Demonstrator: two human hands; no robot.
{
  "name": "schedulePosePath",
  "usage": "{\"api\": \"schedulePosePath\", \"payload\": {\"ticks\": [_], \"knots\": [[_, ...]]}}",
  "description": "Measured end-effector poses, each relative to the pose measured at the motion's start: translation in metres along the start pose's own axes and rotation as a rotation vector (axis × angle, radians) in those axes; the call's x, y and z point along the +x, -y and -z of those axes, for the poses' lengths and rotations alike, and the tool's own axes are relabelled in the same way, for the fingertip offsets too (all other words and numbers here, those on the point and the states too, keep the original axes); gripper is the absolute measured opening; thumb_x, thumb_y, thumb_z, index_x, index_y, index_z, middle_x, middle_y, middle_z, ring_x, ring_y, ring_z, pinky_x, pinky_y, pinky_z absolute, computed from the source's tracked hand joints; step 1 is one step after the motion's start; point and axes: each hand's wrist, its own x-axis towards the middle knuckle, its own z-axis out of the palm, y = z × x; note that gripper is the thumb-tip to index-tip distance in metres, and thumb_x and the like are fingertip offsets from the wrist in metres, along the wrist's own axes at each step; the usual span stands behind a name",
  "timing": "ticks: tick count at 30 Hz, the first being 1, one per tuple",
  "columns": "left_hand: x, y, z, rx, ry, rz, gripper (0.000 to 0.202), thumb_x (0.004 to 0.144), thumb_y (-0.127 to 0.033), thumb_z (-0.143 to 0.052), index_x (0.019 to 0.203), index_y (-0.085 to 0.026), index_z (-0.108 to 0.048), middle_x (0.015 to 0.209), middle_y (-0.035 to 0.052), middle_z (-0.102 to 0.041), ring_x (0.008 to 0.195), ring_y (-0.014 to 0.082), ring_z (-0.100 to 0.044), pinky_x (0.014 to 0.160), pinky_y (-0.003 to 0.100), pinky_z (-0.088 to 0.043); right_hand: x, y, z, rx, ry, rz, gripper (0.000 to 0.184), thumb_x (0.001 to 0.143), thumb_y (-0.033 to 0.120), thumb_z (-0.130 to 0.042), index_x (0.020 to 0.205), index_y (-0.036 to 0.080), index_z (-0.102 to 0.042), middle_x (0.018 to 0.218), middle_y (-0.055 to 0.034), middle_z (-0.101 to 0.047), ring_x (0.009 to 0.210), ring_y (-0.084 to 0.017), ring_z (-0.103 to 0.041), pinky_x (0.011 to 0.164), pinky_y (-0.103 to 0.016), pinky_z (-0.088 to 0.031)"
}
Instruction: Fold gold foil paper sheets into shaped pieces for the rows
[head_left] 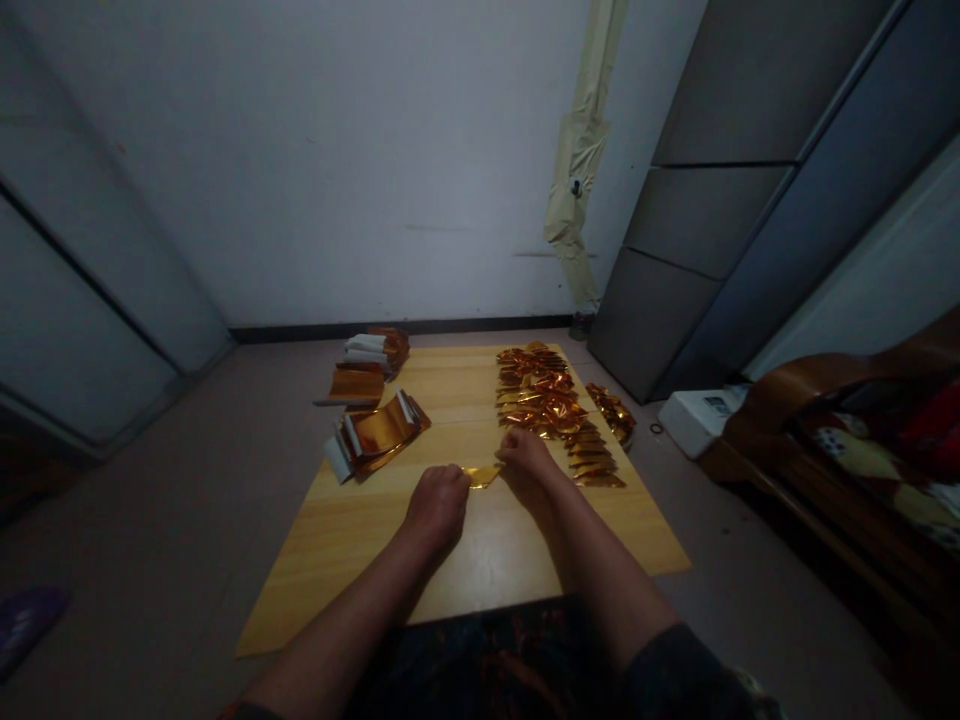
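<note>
A small gold foil piece (pixel 481 476) lies between my two hands on a low wooden board (pixel 352 550). My left hand (pixel 437 505) is closed on its left end. My right hand (pixel 525 452) is closed on its right end, fingers curled. Just beyond my right hand, a row of folded gold foil pieces (pixel 551 405) runs along the board's right side. At the board's left, bundles of flat gold foil sheets (pixel 379 432) with white edges are stacked.
More foil sheet stacks (pixel 369 362) sit at the board's far left corner. A few folded pieces (pixel 613 412) lie off the right edge. A grey cabinet (pixel 720 230) stands at the right, with a white box (pixel 697 418) and a wooden seat (pixel 847 440) beside it.
</note>
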Motion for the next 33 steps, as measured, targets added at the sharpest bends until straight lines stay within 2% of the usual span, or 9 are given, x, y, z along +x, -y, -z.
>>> {"api": "schedulePosePath", "payload": {"ticks": [3,6,10,13,17,27,33], "knots": [[0.001,0.001,-0.002,0.066,-0.038,-0.004,0.03,0.092,-0.019,-0.039,0.099,-0.017,-0.069,0.096,0.0103,-0.064,0.091,0.023,-0.057,0.084,0.036,-0.041,-0.001,0.019,-0.004,0.018,0.013,0.004,0.014,0.074,0.028,-0.065,0.078,0.015,-0.071,0.075,-0.0022,-0.069,0.068,-0.013,-0.06,0.055,-0.019,-0.036],[0.001,0.001,-0.002,0.087,-0.046,-0.003,0.029,0.092,-0.019,-0.04,0.097,-0.018,-0.069,0.094,0.0101,-0.063,0.09,0.023,-0.057,0.082,0.036,-0.042,-0.002,0.035,-0.008,-0.105,0.081,-0.109,0.022,0.068,0.035,-0.07,0.079,0.017,-0.073,0.083,-0.0067,-0.071,0.075,-0.019,-0.064,0.056,-0.022,-0.039],[-0.001,0.001,-0.002,0.086,-0.045,-0.004,0.027,0.092,-0.019,-0.042,0.098,-0.019,-0.068,0.096,0.0089,-0.063,0.089,0.0222,-0.057,0.081,0.036,-0.041,-0.002,0.049,-0.015,-0.226,0.114,-0.221,0.034,0.054,0.027,-0.076,0.087,0.019,-0.074,0.092,-0.0106,-0.073,0.082,-0.024,-0.069,0.06,-0.026,-0.046],[-0.003,0.003,-0.003,0.083,-0.069,-0.026,0.027,0.092,-0.019,-0.042,0.104,-0.021,-0.067,0.104,0.0083,-0.064,0.092,0.0219,-0.058,0.081,0.036,-0.041,0.0,0.054,-0.02,-0.255,0.126,-0.236,0.04,0.052,0.026,-0.078,0.091,0.019,-0.075,0.095,-0.0125,-0.073,0.087,-0.027,-0.07,0.065,-0.028,-0.05],[-0.005,0.005,-0.006,0.106,-0.096,-0.074,0.029,0.092,-0.016,-0.042,0.11,-0.021,-0.064,0.119,0.0083,-0.063,0.098,0.0225,-0.058,0.085,0.039,-0.04,0.002,0.053,-0.023,-0.272,0.096,-0.24,0.045,0.054,0.026,-0.078,0.097,0.018,-0.074,0.101,-0.0142,-0.072,0.094,-0.028,-0.069,0.072,-0.03,-0.052],[-0.006,0.002,-0.006,0.086,-0.087,-0.048,0.031,0.093,-0.016,-0.041,0.113,-0.02,-0.064,0.127,0.0098,-0.063,0.111,0.0246,-0.058,0.093,0.041,-0.04,0.0,0.04,-0.01,-0.219,0.119,-0.26,0.035,0.059,0.028,-0.078,0.093,0.019,-0.073,0.101,-0.0137,-0.072,0.094,-0.027,-0.07,0.069,-0.028,-0.053],[-0.005,-0.001,-0.004,0.046,-0.059,-0.025,0.032,0.09,-0.013,-0.042,0.113,-0.019,-0.064,0.129,0.012,-0.061,0.112,0.026,-0.058,0.095,0.042,-0.038,-0.001,0.023,-0.002,-0.217,0.114,-0.257,0.037,0.059,0.026,-0.077,0.095,0.018,-0.072,0.1,-0.0147,-0.072,0.092,-0.027,-0.07,0.066,-0.027,-0.051]]}}
